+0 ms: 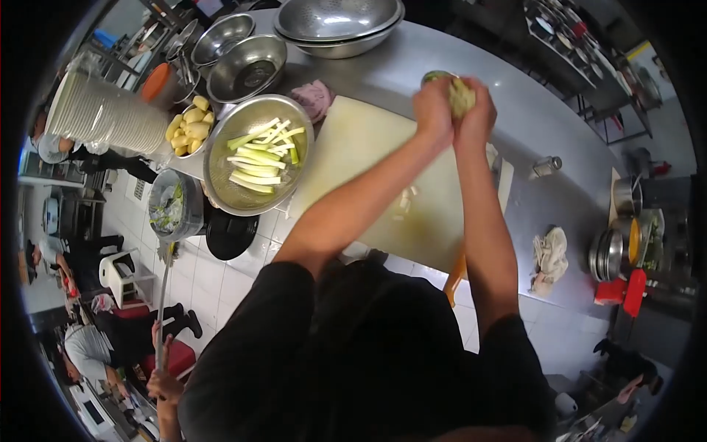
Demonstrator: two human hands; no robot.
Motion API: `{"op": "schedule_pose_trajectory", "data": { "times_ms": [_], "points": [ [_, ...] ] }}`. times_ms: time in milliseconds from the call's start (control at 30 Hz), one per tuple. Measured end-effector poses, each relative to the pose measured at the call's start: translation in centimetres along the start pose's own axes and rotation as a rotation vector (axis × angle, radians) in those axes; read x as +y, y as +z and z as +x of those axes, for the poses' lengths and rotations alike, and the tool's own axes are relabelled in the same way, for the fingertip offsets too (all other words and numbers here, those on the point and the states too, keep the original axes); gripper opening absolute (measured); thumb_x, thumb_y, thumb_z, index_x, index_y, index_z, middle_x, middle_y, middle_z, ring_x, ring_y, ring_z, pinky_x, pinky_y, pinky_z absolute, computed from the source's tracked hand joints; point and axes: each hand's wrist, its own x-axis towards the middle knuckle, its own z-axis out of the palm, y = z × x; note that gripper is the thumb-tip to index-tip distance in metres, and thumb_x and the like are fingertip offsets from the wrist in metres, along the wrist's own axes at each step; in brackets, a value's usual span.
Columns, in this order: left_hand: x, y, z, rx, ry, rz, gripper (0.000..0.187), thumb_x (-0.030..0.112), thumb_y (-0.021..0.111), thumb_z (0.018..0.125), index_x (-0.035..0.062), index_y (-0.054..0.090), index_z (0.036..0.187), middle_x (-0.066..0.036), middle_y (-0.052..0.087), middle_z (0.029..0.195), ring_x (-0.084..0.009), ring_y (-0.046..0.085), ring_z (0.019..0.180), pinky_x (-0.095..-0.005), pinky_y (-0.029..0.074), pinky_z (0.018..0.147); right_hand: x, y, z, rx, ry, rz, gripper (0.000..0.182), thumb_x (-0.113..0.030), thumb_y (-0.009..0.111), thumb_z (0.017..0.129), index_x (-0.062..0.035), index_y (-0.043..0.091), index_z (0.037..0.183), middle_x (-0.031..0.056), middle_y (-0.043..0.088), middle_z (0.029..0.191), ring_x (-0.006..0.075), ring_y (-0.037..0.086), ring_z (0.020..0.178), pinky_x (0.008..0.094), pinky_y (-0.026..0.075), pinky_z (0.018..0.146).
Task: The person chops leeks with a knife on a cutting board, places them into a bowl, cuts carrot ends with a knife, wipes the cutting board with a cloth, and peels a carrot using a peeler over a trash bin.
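My left hand [434, 114] and my right hand [475, 118] are cupped together, closed around a heap of chopped pale yellow-green vegetable [462, 98]. They are beyond the far right corner of a white cutting board [353, 140]. Just past my fingers shows the rim of a small bowl [436, 75] with something green in it, partly hidden by my left hand. A few pale cut bits [405, 200] lie on the board between my forearms. Left of the board stands a metal colander [215, 151] holding pale green stalks [258, 163] cut into sticks.
Peeled potato-like pieces [194, 127] fill a bowl beside stacked white containers [103, 110]. Metal bowls [247, 68] stand at the back. A glass shaker [546, 166] and a cloth [550, 258] lie to the right. At lower left, another person's hand [163, 384] grips a long handle.
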Motion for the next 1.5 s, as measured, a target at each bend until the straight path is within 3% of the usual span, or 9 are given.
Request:
{"op": "schedule_pose_trajectory", "data": {
  "times_ms": [167,267,333,467,667,867,1267,1367,1500],
  "points": [
    [0.0,0.2,6.7,-0.053,-0.145,0.284,0.053,0.037,0.052,0.090,-0.0088,0.055,0.117,-0.016,0.057,0.122,-0.0246,0.052,0.114,-0.0342,0.040,0.096,2.6,-1.1,8.0,0.028,-0.015,-0.152,0.031,-0.022,0.047,0.086,0.0043,0.062,0.090,0.0149,0.065,0.090,0.0241,0.059,0.087,0.0313,0.047,0.081],
    [1.8,-1.2,5.7,-0.206,0.038,0.511,0.057,0.040,0.060,0.084,-0.0054,0.056,0.119,-0.018,0.058,0.117,-0.0266,0.053,0.110,-0.0347,0.040,0.096,2.4,-2.2,8.9,-0.035,-0.010,-0.133,0.027,-0.016,0.048,0.085,0.0054,0.064,0.088,0.0154,0.066,0.092,0.0227,0.059,0.087,0.0300,0.044,0.082],
    [3.5,-3.6,3.0,-0.305,0.415,1.153,0.061,0.038,0.064,0.080,-0.0020,0.052,0.124,-0.021,0.056,0.120,-0.0332,0.051,0.112,-0.0374,0.038,0.099,1.5,-2.8,7.7,-0.065,-0.077,-0.168,0.023,-0.015,0.053,0.082,0.0039,0.065,0.082,0.0122,0.067,0.086,0.0211,0.060,0.080,0.0292,0.045,0.076],
    [5.7,-10.1,-7.4,-0.784,0.364,1.782,0.067,0.025,0.079,0.067,0.0057,0.053,0.126,-0.020,0.048,0.127,-0.0355,0.044,0.120,-0.0393,0.036,0.102,-2.2,-5.1,-0.7,-0.169,-0.007,-0.668,0.021,-0.014,0.056,0.084,0.0008,0.066,0.095,0.0068,0.065,0.089,0.0166,0.058,0.084,0.0276,0.044,0.077],
    [4.8,-14.0,-10.8,-0.994,0.207,1.671,0.064,0.011,0.077,0.063,0.0069,0.055,0.123,-0.019,0.048,0.124,-0.0361,0.045,0.117,-0.0407,0.039,0.100,-1.3,-9.9,-11.5,-0.674,0.171,-1.303,0.033,-0.010,0.064,0.076,0.0013,0.061,0.106,0.0178,0.062,0.104,0.0273,0.062,0.088,0.0348,0.047,0.082],
    [4.3,-14.2,-10.1,-0.993,0.217,1.555,0.037,0.002,0.067,0.067,0.0000,0.063,0.103,-0.013,0.053,0.100,-0.0311,0.056,0.096,-0.0386,0.047,0.085,1.2,-9.4,-16.1,-0.656,-0.015,-1.439,0.051,-0.005,0.068,0.070,0.0007,0.052,0.118,0.0193,0.055,0.105,0.0297,0.062,0.080,0.0388,0.050,0.075],
    [2.3,-15.6,-10.4,-0.694,0.405,1.472,0.016,0.001,0.068,0.065,0.0020,0.066,0.081,-0.012,0.060,0.081,-0.0320,0.061,0.068,-0.0380,0.051,0.063,3.9,-8.6,-15.0,-0.572,-0.142,-1.612,0.015,-0.006,0.061,0.068,-0.0027,0.066,0.082,0.0179,0.059,0.083,0.0357,0.059,0.080,0.0440,0.048,0.075],
    [2.4,-15.4,-10.0,-0.589,0.319,1.445,0.015,0.001,0.066,0.069,-0.0005,0.066,0.084,-0.011,0.063,0.079,-0.0247,0.062,0.066,-0.0328,0.051,0.061,4.3,-8.8,-14.8,-0.539,-0.205,-1.603,0.010,-0.008,0.062,0.067,-0.0018,0.064,0.074,0.0169,0.059,0.079,0.0362,0.059,0.078,0.0437,0.048,0.072],
    [3.6,-13.8,-8.4,-0.233,-0.222,0.944,0.016,0.001,0.063,0.075,-0.0050,0.067,0.089,-0.008,0.066,0.081,-0.0141,0.059,0.067,-0.0265,0.049,0.063,3.2,-9.0,-12.4,-0.426,-0.114,-1.475,0.017,-0.016,0.063,0.068,-0.0031,0.068,0.078,0.0174,0.064,0.081,0.0347,0.062,0.075,0.0415,0.050,0.069]
  ]
}}
